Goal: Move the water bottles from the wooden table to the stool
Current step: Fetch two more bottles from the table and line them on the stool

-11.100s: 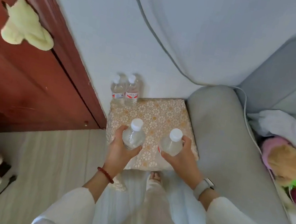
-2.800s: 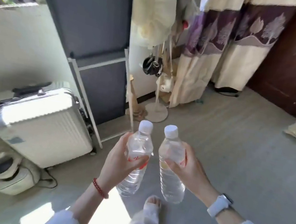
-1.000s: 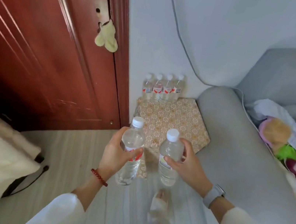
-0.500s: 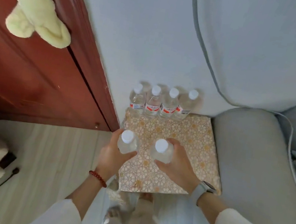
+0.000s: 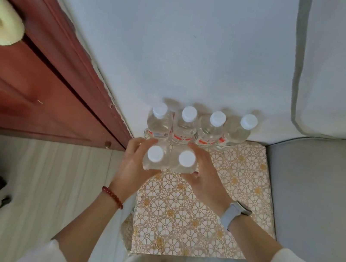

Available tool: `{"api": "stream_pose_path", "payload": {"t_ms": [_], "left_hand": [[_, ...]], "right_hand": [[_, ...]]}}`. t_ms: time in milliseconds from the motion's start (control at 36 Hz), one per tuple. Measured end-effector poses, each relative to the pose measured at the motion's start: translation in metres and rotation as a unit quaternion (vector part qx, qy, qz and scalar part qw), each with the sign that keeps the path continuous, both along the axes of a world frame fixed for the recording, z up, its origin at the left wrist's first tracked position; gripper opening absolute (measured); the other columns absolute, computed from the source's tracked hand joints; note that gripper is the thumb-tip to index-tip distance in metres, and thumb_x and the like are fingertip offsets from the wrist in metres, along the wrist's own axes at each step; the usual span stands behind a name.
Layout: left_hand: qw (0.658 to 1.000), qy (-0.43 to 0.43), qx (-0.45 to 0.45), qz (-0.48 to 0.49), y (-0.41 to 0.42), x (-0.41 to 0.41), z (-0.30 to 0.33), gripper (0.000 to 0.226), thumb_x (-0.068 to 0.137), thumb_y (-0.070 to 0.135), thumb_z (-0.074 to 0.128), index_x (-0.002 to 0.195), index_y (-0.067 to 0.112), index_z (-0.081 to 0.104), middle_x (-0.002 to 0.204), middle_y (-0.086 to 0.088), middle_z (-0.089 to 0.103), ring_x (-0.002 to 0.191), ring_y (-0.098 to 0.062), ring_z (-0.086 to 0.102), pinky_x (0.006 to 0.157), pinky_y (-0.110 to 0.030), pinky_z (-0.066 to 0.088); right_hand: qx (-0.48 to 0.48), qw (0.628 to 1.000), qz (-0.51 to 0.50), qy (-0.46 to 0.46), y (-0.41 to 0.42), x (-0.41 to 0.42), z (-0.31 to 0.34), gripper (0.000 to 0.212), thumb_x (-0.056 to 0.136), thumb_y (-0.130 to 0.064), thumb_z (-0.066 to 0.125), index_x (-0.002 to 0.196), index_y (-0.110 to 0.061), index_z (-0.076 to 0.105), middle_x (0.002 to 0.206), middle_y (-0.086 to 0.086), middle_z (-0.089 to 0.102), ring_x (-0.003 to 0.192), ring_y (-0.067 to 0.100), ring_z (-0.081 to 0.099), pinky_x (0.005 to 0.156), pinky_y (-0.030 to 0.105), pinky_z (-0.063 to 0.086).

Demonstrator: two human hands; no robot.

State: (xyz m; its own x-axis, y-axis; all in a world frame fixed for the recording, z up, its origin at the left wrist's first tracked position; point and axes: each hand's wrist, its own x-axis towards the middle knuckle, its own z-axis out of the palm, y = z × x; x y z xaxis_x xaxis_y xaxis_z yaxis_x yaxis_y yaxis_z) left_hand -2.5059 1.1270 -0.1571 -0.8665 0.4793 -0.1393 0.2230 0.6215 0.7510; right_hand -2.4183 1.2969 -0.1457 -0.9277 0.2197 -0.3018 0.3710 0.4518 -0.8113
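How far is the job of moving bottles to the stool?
Done: four bottles stand in a row at the stool's far edge. In hand: the left hand and right hand each grip one bottle, low over the stool. Left: release both; the table is out of view.

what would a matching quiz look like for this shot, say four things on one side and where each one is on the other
Things
1. beaded bracelet
2. wristwatch
3. row of four water bottles
4. wooden door

Places
A. at the back edge of the stool, against the wall
B. on the wrist of the right hand
C. on the wrist of the left hand
D. at the left of the view, beside the stool

Pairs: 1-C, 2-B, 3-A, 4-D
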Motion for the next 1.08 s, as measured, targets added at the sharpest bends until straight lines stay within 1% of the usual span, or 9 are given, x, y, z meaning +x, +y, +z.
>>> {"api": "stream_pose_path", "payload": {"t_ms": [139, 222, 306, 417, 528, 667, 750, 861, 1083], "left_hand": [[0.999, 0.025, -0.027, -0.014, -0.002, 0.001, -0.002, 0.081, 0.059, 0.016, 0.084, 0.131, 0.016, 0.047, 0.128, -0.01, 0.046, 0.111, -0.021, 0.049, 0.084, -0.037, 0.05], [0.999, 0.016, -0.017, -0.021, -0.003, 0.001, 0.0, 0.079, 0.065, 0.02, 0.081, 0.134, 0.024, 0.041, 0.133, -0.003, 0.042, 0.115, -0.018, 0.049, 0.085, -0.044, 0.053], [1.0, 0.018, -0.008, -0.015, -0.003, -0.002, 0.002, 0.074, 0.069, 0.023, 0.079, 0.133, 0.025, 0.042, 0.133, 0.0, 0.045, 0.115, -0.019, 0.05, 0.084, -0.046, 0.053], [1.0, 0.012, 0.007, -0.001, 0.003, -0.006, 0.006, 0.068, 0.069, 0.016, 0.078, 0.13, 0.021, 0.047, 0.131, -0.002, 0.046, 0.109, -0.016, 0.052, 0.082, -0.036, 0.055], [1.0, 0.011, 0.027, 0.011, 0.006, -0.008, 0.006, 0.067, 0.066, 0.01, 0.08, 0.126, 0.015, 0.052, 0.128, -0.004, 0.05, 0.11, -0.016, 0.052, 0.08, -0.032, 0.055], [0.999, 0.008, 0.039, 0.032, 0.007, -0.012, 0.005, 0.066, 0.064, 0.007, 0.08, 0.124, 0.014, 0.054, 0.125, -0.004, 0.052, 0.108, -0.011, 0.049, 0.078, -0.023, 0.05], [0.999, -0.002, 0.037, 0.028, 0.006, -0.018, 0.005, 0.067, 0.063, 0.007, 0.081, 0.124, 0.014, 0.054, 0.125, -0.006, 0.053, 0.108, -0.01, 0.048, 0.081, -0.028, 0.053], [1.0, -0.009, 0.025, 0.01, 0.005, -0.02, 0.007, 0.07, 0.064, 0.008, 0.081, 0.127, 0.014, 0.052, 0.127, -0.007, 0.052, 0.113, -0.019, 0.052, 0.088, -0.042, 0.053], [1.0, -0.018, 0.016, 0.013, 0.005, -0.016, 0.007, 0.071, 0.07, 0.013, 0.077, 0.133, 0.017, 0.044, 0.133, -0.005, 0.048, 0.117, -0.02, 0.051, 0.092, -0.043, 0.05]], "right_hand": [[-0.016, 0.999, -0.028, 0.01, -0.003, 0.001, -0.005, 0.075, 0.083, -0.012, 0.062, 0.142, -0.028, 0.018, 0.149, -0.005, 0.024, 0.138, 0.013, 0.027, 0.107, 0.045, 0.038], [-0.026, 0.998, -0.056, 0.03, -0.006, -0.001, -0.002, 0.07, 0.08, -0.02, 0.067, 0.136, -0.031, 0.026, 0.139, -0.013, 0.031, 0.131, 0.007, 0.033, 0.105, 0.042, 0.041], [-0.023, 0.994, -0.098, 0.045, -0.008, -0.008, 0.002, 0.061, 0.079, -0.021, 0.068, 0.129, -0.031, 0.035, 0.13, -0.009, 0.034, 0.12, 0.006, 0.037, 0.099, 0.041, 0.046], [0.003, 0.992, -0.12, 0.047, -0.01, -0.015, 0.003, 0.053, 0.081, -0.021, 0.066, 0.127, -0.025, 0.041, 0.13, 0.004, 0.033, 0.108, 0.005, 0.035, 0.087, 0.044, 0.052], [0.007, 0.992, -0.116, 0.048, -0.011, -0.017, 0.004, 0.05, 0.082, -0.018, 0.064, 0.126, -0.024, 0.042, 0.13, 0.005, 0.034, 0.108, 0.005, 0.035, 0.089, 0.043, 0.052], [0.018, 0.993, -0.106, 0.055, -0.011, -0.022, 0.004, 0.047, 0.082, -0.016, 0.064, 0.124, -0.023, 0.043, 0.127, 0.005, 0.037, 0.102, -0.004, 0.033, 0.088, 0.042, 0.052], [0.03, 0.994, -0.097, 0.043, -0.01, -0.026, 0.004, 0.047, 0.082, -0.015, 0.064, 0.124, -0.022, 0.042, 0.127, 0.005, 0.038, 0.104, 0.001, 0.033, 0.09, 0.042, 0.05], [0.026, 0.995, -0.084, 0.043, -0.01, -0.026, 0.007, 0.047, 0.083, -0.014, 0.062, 0.125, -0.018, 0.04, 0.124, 0.0, 0.038, 0.114, 0.009, 0.037, 0.09, 0.044, 0.05], [0.012, 0.994, -0.105, 0.029, -0.012, -0.025, 0.007, 0.054, 0.083, -0.015, 0.063, 0.129, -0.016, 0.034, 0.124, -0.004, 0.037, 0.118, 0.015, 0.042, 0.094, 0.046, 0.048]]}}
